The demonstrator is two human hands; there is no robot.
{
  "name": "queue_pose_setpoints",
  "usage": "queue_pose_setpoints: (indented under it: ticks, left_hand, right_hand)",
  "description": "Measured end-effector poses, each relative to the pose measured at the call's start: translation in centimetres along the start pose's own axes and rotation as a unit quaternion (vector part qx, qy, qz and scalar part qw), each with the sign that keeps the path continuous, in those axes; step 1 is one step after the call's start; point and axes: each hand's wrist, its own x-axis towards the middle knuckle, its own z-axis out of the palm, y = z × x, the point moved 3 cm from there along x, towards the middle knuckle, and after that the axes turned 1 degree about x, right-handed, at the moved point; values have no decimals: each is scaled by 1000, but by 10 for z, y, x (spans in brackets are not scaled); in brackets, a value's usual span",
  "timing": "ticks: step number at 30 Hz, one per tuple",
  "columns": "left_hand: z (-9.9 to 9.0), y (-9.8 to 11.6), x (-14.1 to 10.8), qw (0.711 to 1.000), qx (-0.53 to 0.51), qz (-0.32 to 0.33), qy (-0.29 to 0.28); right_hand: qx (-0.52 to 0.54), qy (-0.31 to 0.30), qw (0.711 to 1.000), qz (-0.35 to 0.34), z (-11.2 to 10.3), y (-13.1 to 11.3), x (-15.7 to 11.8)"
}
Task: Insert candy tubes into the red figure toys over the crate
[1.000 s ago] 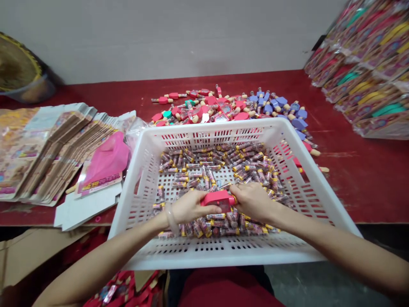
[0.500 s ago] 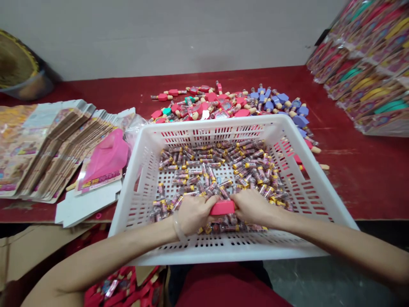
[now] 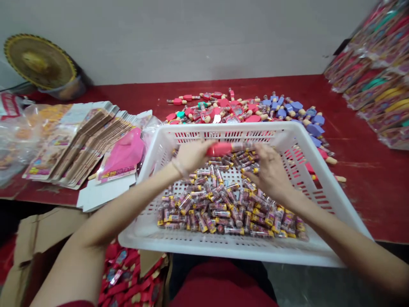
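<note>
- So the left hand (image 3: 192,158) has a red piece (image 3: 220,149) pinched between thumb and fingers, held pretty much level.
- A clear tube (image 3: 239,146) sticks out of the right end of that piece, kinda blurry.
- Right hand (image 3: 271,170) is right by the tube's far end, thumb spread well away from the fingers. Too smeared to say if a fingertip is touching it.
- All of that is up over the back half of a white basket (image 3: 230,252), above the loose stuff inside.
- Loose stuff = a whole bunch of little yellow-capped vials (image 3: 219,213), lying every which way, thickest toward the front.
- Behind the basket there's a heap of mostly red pieces on the red tabletop (image 3: 128,91), with purple pieces (image 3: 315,129) bunched at its right end.
- Left of the basket: a leaning row of folded cards (image 3: 86,145), plus a pink sheet (image 3: 124,151) on top of a printed card.
- Far right, stacked packs (image 3: 383,94) in rows.
- Down low on the left, a cardboard box (image 3: 32,238) with more red bits beside the person's legs.
</note>
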Motion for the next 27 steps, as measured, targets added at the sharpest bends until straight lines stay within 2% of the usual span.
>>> queue_pose_setpoints:
  ticks: [1, 2, 4, 5, 6, 7, 8, 10, 12, 14, 18, 20, 23, 25, 27]
  left_hand:
    - [-8, -9, 15, 999, 19, -25, 22]
    - [-13, -15, 26, 997, 38, -39, 48]
    - [-6, -13, 32, 995, 63, -21, 74]
    - [8, -5, 25, 997, 55, 17, 43]
    - [27, 4, 12, 997, 34, 68, -10]
    - [50, 16, -6, 987, 1, 127, -99]
    - [74, 26, -27, 964, -42, 176, -197]
    - [109, 35, -64, 943, -71, 198, -258]
    - [125, 34, -84, 945, -83, 183, -259]
    - [122, 28, -86, 951, -102, 160, -246]
    - [82, 32, -67, 960, -180, 119, -177]
    - [61, 45, -62, 944, -288, 105, -119]
    - [41, 69, -65, 902, -413, 122, -28]
    - [35, 81, -71, 897, -417, 144, 16]
    - [32, 85, -75, 896, -415, 149, 51]
  right_hand:
    - [11, 44, 999, 8, -7, 3, 2]
    - [24, 62, 998, 17, -12, 5, 3]
    - [50, 48, 997, 21, -13, 7, 2]
    - [56, 30, 998, 14, -11, 6, 0]
    - [57, 11, 998, 5, -8, 5, -2]
    - [58, -4, 998, -1, -4, 4, -5]
    - [58, -19, 998, -6, -1, 3, -7]
    - [71, -46, 996, -12, 5, 2, -10]
    - [94, -78, 992, -17, 11, -1, -13]
    - [119, -117, 986, -12, 17, -4, -17]
    - [182, -202, 962, 11, 29, -19, -26]
    - [201, -239, 950, 8, 34, -29, -29]
    - [162, -289, 943, 40, 39, -39, -33]
    - [163, -299, 938, 64, 39, -42, -34]
    - [235, -301, 922, 66, 37, -45, -34]
